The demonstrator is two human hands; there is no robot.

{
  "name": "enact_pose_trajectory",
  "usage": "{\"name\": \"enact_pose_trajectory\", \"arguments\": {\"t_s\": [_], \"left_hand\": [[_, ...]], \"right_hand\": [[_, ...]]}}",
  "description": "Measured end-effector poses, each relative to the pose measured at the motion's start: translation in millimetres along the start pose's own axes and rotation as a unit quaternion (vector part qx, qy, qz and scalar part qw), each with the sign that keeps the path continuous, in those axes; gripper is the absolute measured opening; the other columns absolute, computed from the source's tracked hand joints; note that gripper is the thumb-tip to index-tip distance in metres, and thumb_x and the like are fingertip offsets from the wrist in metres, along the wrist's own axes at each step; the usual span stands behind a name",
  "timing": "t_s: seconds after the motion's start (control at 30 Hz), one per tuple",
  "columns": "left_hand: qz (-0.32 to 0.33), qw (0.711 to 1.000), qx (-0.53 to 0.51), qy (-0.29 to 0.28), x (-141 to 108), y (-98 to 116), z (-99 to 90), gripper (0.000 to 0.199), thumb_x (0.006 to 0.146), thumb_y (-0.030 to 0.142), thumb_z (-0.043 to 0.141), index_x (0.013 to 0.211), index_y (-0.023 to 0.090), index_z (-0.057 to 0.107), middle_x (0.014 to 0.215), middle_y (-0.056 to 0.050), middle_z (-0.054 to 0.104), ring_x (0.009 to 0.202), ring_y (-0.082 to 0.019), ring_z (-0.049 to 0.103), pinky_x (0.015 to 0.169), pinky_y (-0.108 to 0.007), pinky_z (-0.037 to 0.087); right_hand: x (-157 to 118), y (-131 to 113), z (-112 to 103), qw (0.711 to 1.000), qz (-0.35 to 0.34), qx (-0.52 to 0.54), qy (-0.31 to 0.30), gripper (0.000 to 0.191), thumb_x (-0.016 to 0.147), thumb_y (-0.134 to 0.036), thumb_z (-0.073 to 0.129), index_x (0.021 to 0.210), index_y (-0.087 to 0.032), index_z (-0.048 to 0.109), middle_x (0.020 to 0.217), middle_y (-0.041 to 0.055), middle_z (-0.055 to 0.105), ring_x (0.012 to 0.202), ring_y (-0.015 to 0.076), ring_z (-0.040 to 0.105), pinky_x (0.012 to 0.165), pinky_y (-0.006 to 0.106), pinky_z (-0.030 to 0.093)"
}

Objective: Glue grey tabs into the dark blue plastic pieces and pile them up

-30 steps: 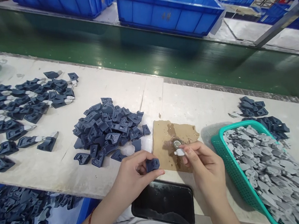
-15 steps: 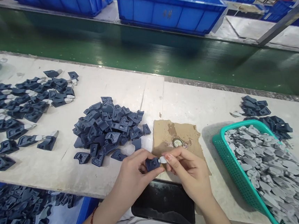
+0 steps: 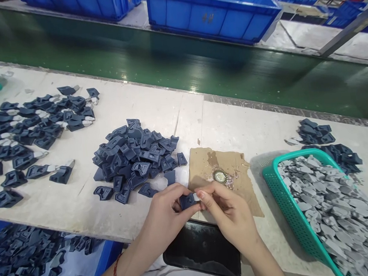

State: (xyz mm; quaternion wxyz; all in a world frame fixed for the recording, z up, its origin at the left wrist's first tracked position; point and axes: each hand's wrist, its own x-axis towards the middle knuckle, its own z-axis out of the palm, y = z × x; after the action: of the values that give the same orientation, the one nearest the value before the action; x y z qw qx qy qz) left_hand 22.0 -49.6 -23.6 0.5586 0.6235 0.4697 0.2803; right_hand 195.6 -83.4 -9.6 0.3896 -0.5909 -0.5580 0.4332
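Between the thumb and fingers of my left hand (image 3: 166, 210) is a dark blue plastic part (image 3: 187, 201). My right hand (image 3: 227, 209) pinches a small light grey plastic piece (image 3: 197, 197), whose end meets the right side of the blue part; my fingertips cover most of it. Both hands are close together above the table's front edge. Just beyond them, a small round metal cap (image 3: 219, 176) rests on a torn piece of brown cardboard (image 3: 202, 162). Under my hands lies a black tablet-like slab (image 3: 202, 250).
A heap of blue parts (image 3: 134, 155) lies left of centre, and joined blue-and-grey parts (image 3: 40, 120) spread farther left. At right stands a green basket (image 3: 276, 185) of grey pieces. Beyond the table runs a green belt (image 3: 164, 62) with blue crates (image 3: 211, 13) behind.
My right hand has moved slightly left, bringing the grey piece closer against the blue part; less of the grey piece shows. The whole view has shifted a little.
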Motion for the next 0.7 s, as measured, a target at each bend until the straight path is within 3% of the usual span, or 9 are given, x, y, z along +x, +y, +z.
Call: {"name": "enact_pose_trajectory", "arguments": {"t_s": [0.2, 0.3, 0.4, 0.5, 0.7], "left_hand": [[-0.018, 1.000, -0.016, -0.002, -0.6, 0.1, -1.2, 0.019, 0.088, 0.034, 0.079, 0.083, 0.018, 0.069, 0.073, 0.005, 0.054, 0.057, -0.009, 0.039, 0.052, -0.024, 0.028], [-0.015, 1.000, -0.016, -0.013, -0.3, 3.7, -3.4, 0.017, 0.091, 0.035, 0.075, 0.094, 0.019, 0.072, 0.078, 0.003, 0.058, 0.060, -0.011, 0.043, 0.054, -0.024, 0.032], [0.013, 1.000, -0.009, -0.027, -0.6, 7.1, -5.8, 0.019, 0.098, 0.035, 0.065, 0.107, 0.020, 0.072, 0.087, 0.000, 0.062, 0.067, -0.013, 0.049, 0.059, -0.024, 0.037], [0.020, 0.999, -0.012, -0.037, -1.7, 7.8, -7.3, 0.021, 0.101, 0.036, 0.060, 0.109, 0.019, 0.071, 0.093, -0.002, 0.063, 0.072, -0.014, 0.052, 0.062, -0.024, 0.039], [0.002, 0.999, -0.030, -0.045, -3.4, 5.8, -7.8, 0.024, 0.101, 0.038, 0.060, 0.104, 0.018, 0.072, 0.088, -0.002, 0.063, 0.075, -0.016, 0.054, 0.064, -0.025, 0.039]], "right_hand": [[1.8, 1.4, 2.7, 1.000, 0.013, 0.017, -0.005, 0.032, 0.104, -0.043, 0.057, 0.084, -0.020, 0.067, 0.071, 0.0001, 0.064, 0.063, 0.0143, 0.059, 0.059, 0.025, 0.045], [3.4, -1.2, -2.9, 1.000, 0.008, -0.004, -0.005, 0.030, 0.105, -0.043, 0.055, 0.089, -0.021, 0.068, 0.075, 0.0003, 0.065, 0.066, 0.0151, 0.060, 0.060, 0.026, 0.046], [7.6, -5.5, -11.7, 0.993, -0.048, -0.103, -0.013, 0.027, 0.107, -0.038, 0.050, 0.091, -0.022, 0.064, 0.082, 0.0015, 0.066, 0.073, 0.0164, 0.062, 0.065, 0.028, 0.046], [12.7, -7.5, -16.5, 0.970, -0.116, -0.210, -0.039, 0.036, 0.110, -0.034, 0.041, 0.078, -0.023, 0.052, 0.075, 0.0007, 0.059, 0.069, 0.0163, 0.056, 0.063, 0.029, 0.042], [14.2, -7.2, -11.7, 0.956, -0.143, -0.247, -0.061, 0.038, 0.112, -0.030, 0.034, 0.075, -0.025, 0.042, 0.069, -0.0006, 0.056, 0.063, 0.0165, 0.054, 0.060, 0.029, 0.040]]}}
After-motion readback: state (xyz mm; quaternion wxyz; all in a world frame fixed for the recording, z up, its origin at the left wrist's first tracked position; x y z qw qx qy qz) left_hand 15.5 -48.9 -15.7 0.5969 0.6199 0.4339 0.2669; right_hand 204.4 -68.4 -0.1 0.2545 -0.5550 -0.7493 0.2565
